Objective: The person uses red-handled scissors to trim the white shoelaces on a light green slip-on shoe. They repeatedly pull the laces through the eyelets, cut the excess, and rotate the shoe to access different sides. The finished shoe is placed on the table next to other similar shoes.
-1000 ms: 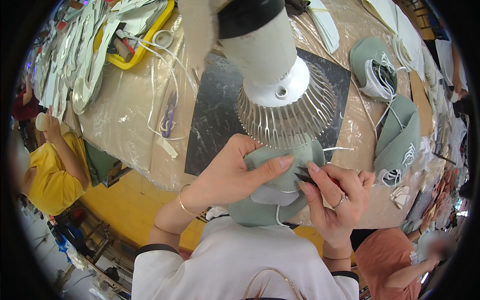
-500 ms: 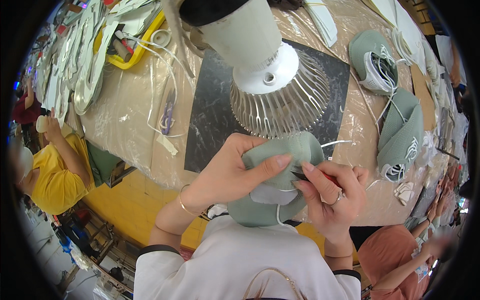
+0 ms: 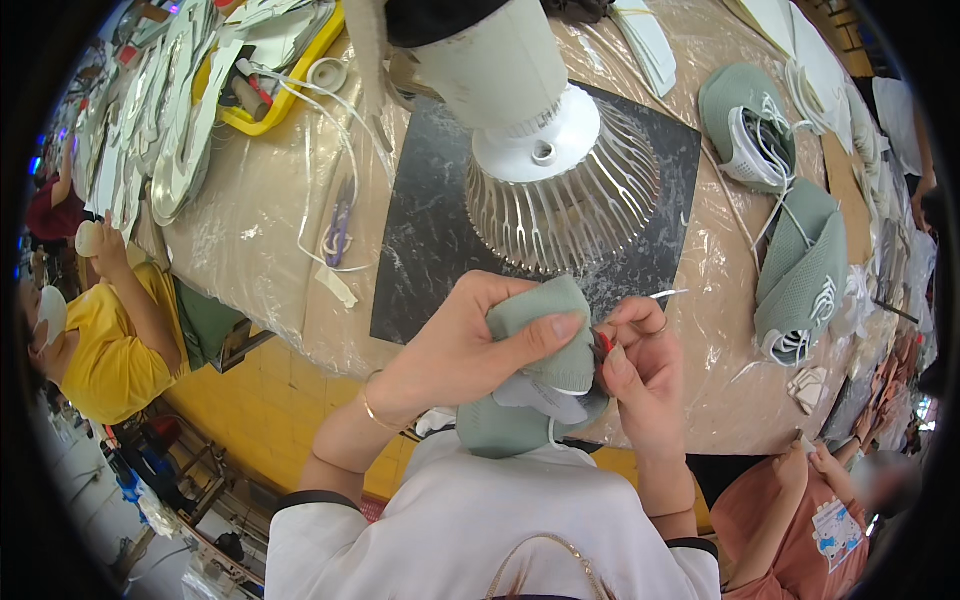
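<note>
My left hand (image 3: 480,345) is closed on a green knit shoe upper (image 3: 540,305), its thumb pressed on top near the upper's edge. The upper is folded, and a white lining (image 3: 550,397) shows below the hand. More of the green knit hangs toward my shirt. In my right hand (image 3: 645,375), just right of the upper, a small red-handled tool (image 3: 603,343) is pinched between thumb and fingers. Its tip is hidden against the knit, so I cannot tell its exact kind. A white lace end sticks out beyond my right fingers.
A white lamp (image 3: 535,140) with a finned metal shade hangs over a black mat (image 3: 425,250). Green sneakers (image 3: 800,270) lie at the right. Purple-handled scissors (image 3: 338,225) and a yellow tray (image 3: 300,95) are at the left. People work on both sides.
My right hand has turned and its fingers have drawn up beside the upper. The upper is folded over more in my left hand, and the tool's dark tip is no longer visible.
</note>
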`<state>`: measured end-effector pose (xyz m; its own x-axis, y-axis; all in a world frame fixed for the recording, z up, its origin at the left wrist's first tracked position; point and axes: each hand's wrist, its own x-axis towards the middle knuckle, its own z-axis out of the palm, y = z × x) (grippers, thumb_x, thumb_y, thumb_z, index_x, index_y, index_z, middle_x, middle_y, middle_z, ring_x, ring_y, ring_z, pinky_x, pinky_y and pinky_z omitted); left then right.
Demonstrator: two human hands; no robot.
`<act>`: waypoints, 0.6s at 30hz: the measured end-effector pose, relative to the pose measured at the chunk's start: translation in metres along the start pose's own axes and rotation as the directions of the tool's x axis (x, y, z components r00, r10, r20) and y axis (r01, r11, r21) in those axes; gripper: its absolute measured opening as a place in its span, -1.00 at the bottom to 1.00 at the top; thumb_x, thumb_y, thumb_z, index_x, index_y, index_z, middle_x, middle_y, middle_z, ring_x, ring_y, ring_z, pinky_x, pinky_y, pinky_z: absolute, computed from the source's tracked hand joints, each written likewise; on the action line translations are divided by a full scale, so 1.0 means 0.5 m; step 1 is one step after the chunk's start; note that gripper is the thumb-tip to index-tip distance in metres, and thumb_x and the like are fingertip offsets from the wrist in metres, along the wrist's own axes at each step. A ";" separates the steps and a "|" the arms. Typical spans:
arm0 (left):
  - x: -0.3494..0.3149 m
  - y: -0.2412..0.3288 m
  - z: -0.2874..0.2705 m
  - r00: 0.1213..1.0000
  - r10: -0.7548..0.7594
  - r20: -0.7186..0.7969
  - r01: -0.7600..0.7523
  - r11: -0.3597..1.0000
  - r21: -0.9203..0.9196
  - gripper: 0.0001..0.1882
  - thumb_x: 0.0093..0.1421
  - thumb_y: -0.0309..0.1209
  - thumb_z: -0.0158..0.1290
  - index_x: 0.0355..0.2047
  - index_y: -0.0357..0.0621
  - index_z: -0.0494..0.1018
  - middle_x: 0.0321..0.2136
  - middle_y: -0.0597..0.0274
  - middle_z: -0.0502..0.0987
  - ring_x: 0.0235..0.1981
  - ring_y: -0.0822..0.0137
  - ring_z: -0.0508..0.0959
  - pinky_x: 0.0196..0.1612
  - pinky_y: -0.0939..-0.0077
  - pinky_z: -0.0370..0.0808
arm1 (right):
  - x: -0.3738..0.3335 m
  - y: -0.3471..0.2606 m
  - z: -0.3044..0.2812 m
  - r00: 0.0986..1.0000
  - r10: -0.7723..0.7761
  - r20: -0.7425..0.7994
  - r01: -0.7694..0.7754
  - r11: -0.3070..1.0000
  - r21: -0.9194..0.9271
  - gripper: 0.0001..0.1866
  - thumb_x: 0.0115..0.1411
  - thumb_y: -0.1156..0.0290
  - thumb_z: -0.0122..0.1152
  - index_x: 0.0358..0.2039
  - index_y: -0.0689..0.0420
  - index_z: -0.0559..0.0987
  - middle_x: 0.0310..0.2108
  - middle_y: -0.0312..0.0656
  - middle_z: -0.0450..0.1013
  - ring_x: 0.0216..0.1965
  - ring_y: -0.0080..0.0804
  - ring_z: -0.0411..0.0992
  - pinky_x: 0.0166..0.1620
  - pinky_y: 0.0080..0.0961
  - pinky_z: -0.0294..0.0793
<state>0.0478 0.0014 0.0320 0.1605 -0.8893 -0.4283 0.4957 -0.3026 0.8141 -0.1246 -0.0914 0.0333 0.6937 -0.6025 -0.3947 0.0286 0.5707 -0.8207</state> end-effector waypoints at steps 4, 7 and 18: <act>-0.002 -0.002 0.001 0.999 0.011 -0.030 -0.010 0.999 0.030 -0.71 0.25 -0.29 0.13 -0.25 -0.35 0.58 -0.46 0.34 0.59 -0.42 0.66 0.45 -0.37 0.68 0.43 | -0.003 -0.014 -0.001 0.913 -0.386 0.136 0.349 0.562 -0.750 -0.82 0.09 0.51 0.32 -0.32 0.06 0.50 -0.35 -0.32 0.49 -0.35 -0.57 0.39 -0.20 -0.59 0.24; -0.005 -0.001 0.002 0.999 0.014 -0.041 -0.012 0.998 0.063 -0.71 0.25 -0.30 0.13 -0.25 -0.36 0.57 -0.47 0.35 0.59 -0.42 0.66 0.45 -0.38 0.68 0.43 | -0.012 -0.037 -0.004 0.843 -0.423 0.332 0.413 0.113 -0.904 -0.76 0.02 0.52 0.36 -0.32 0.01 0.50 -0.38 -0.33 0.50 -0.40 -0.47 0.39 -0.19 -0.52 0.19; -0.007 -0.030 0.009 0.999 0.032 0.028 -0.032 0.999 0.029 -0.71 0.25 -0.30 0.13 -0.26 -0.35 0.58 -0.47 0.33 0.59 -0.42 0.64 0.46 -0.37 0.68 0.44 | 0.005 -0.025 -0.007 0.993 0.034 0.113 -0.055 0.980 0.189 -0.79 0.27 0.44 0.13 -0.13 0.13 0.34 -0.43 -0.31 0.34 -0.49 -0.73 0.21 -0.48 -0.80 0.10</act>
<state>0.0358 0.0076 0.0234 0.1526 -0.9075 -0.3913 0.4656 -0.2833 0.8385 -0.1255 -0.1020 0.0414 0.7712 -0.5156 -0.3734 0.1258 0.6984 -0.7045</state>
